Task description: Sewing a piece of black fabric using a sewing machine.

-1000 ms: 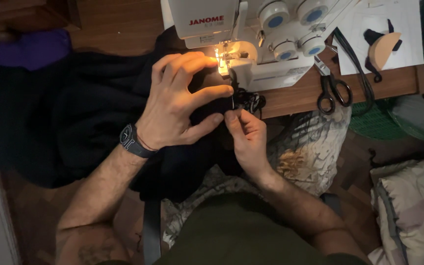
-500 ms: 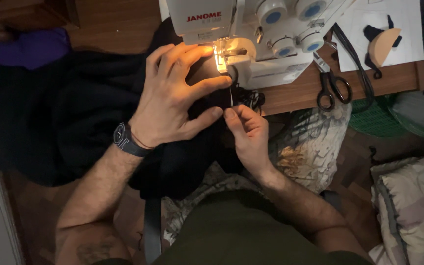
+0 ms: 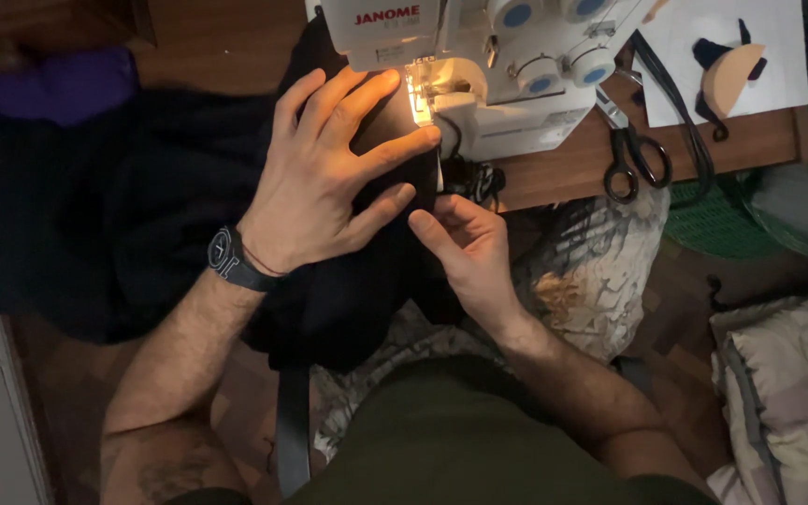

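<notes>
The brown wooden table [image 3: 563,173] carries the work; its front edge runs across the upper part of the view. A large piece of dark navy fabric [image 3: 95,215] covers the left half of the table and hangs over the front edge toward the person's lap. A white overlock sewing machine with blue-centred dials [image 3: 516,84] stands at the back edge, right of the fabric, with its small lamp lit above the needle area. Black-handled scissors [image 3: 633,154] lie near the front edge, just right of the machine, beside a white paper sheet with dark and tan cut shapes [image 3: 750,56] at the right back corner.

The left hand [image 3: 329,178] lies flat on the fabric, fingers spread wide, fingertips close to the presser foot; it pins the cloth down rather than gripping it. The right hand [image 3: 465,248] sits at the front edge just below the needle area, thumb and forefinger closed narrowly on the fabric's edge, or on a thread there; which cannot be told.

Judgement: the step in hand is positioning the fabric edge at the foot for stitching. The next move calls for keeping the edge aligned with the foot, even tension between both hands, and fingertips clear of the needle and knife.
</notes>
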